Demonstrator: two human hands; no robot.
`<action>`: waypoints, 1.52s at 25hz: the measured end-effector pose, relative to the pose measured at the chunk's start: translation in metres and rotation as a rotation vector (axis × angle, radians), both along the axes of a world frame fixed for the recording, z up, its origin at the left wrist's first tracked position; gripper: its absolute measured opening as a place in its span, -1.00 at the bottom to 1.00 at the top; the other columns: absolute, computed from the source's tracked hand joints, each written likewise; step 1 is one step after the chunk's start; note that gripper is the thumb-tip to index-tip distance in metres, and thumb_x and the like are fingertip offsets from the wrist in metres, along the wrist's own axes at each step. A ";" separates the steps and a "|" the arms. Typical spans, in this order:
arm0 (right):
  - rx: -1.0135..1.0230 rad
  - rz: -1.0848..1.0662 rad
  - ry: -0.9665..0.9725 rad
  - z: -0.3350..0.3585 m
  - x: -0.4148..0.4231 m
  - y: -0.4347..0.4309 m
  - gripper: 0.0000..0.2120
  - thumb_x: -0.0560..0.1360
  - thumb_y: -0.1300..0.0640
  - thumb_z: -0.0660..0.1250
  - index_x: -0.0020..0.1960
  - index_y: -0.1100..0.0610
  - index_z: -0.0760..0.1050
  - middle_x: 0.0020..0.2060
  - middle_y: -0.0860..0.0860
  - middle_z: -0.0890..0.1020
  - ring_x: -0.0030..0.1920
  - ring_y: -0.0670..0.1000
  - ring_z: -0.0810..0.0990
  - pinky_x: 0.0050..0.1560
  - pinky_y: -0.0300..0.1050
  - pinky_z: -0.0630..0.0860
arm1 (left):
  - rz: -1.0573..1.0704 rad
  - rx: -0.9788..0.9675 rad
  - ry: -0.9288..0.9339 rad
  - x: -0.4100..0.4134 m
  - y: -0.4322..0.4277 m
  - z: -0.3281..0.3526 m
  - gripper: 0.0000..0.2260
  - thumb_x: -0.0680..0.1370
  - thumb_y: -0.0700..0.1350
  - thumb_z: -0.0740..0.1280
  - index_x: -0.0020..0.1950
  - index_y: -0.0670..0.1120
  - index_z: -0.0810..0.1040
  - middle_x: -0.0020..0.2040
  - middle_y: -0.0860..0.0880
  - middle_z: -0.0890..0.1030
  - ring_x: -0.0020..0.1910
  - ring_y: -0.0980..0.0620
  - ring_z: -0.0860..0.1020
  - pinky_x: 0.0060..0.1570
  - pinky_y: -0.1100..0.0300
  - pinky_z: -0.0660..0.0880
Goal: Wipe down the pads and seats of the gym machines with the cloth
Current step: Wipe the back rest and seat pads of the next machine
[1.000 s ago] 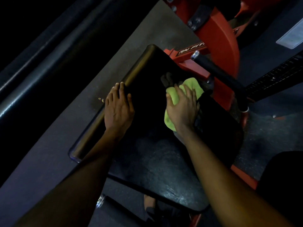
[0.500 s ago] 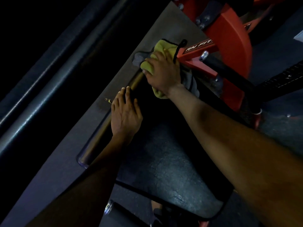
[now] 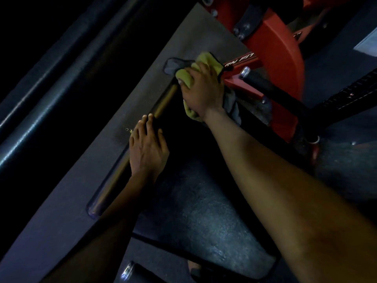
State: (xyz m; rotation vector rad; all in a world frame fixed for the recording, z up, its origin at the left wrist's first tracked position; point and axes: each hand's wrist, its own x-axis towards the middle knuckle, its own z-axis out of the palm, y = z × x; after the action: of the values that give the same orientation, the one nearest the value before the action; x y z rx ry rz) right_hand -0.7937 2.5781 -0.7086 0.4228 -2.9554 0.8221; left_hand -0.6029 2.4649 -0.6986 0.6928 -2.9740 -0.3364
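Gripping the cloth (image 3: 206,58), right hand (image 3: 201,92) hides the pad (image 3: 204,211) corner; left hand (image 3: 148,148) lies flat.

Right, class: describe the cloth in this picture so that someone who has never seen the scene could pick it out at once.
Start at the red machine frame at the top right and follow it down to the far corner of the black seat pad. There the right hand grips the cloth. It is the only yellow-green thing amid the black padding and red metal.

The right hand (image 3: 201,90) covers much cloth (image 3: 206,58).
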 end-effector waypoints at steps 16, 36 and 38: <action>-0.093 -0.184 -0.122 -0.007 0.019 0.056 -0.59 0.51 -0.24 0.27 0.27 -0.09 0.56 0.31 -0.02 0.54 0.36 0.12 0.46 0.31 0.19 0.41 | -0.343 -0.055 -0.067 -0.104 0.031 -0.007 -0.51 0.73 0.01 0.02 0.64 -0.09 0.04 0.64 -0.08 0.06 0.62 -0.03 -0.01 0.57 0.09 -0.09; -0.027 -0.617 -0.202 -0.046 0.105 0.157 -0.56 0.51 -0.18 0.30 0.35 -0.09 0.55 0.39 -0.07 0.51 0.48 0.12 0.35 0.40 0.24 0.27 | -0.397 -0.075 0.021 -0.115 0.075 -0.019 -0.56 0.69 -0.09 0.03 0.58 -0.15 0.23 0.60 -0.13 0.22 0.60 -0.07 0.11 0.57 0.06 0.03; 0.030 -0.567 -0.208 -0.041 0.093 0.145 -0.55 0.49 -0.18 0.31 0.34 -0.10 0.54 0.38 -0.08 0.52 0.47 0.10 0.37 0.39 0.25 0.26 | -0.404 -0.083 0.031 -0.115 0.076 -0.019 -0.55 0.69 -0.08 0.02 0.58 -0.15 0.23 0.59 -0.14 0.22 0.60 -0.08 0.10 0.57 0.06 0.03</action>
State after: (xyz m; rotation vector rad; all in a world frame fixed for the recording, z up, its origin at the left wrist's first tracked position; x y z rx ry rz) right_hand -0.7003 2.7228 -0.7500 -0.5130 -3.0092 0.7783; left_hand -0.7179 2.5412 -0.7174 0.0719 -3.0588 -0.2381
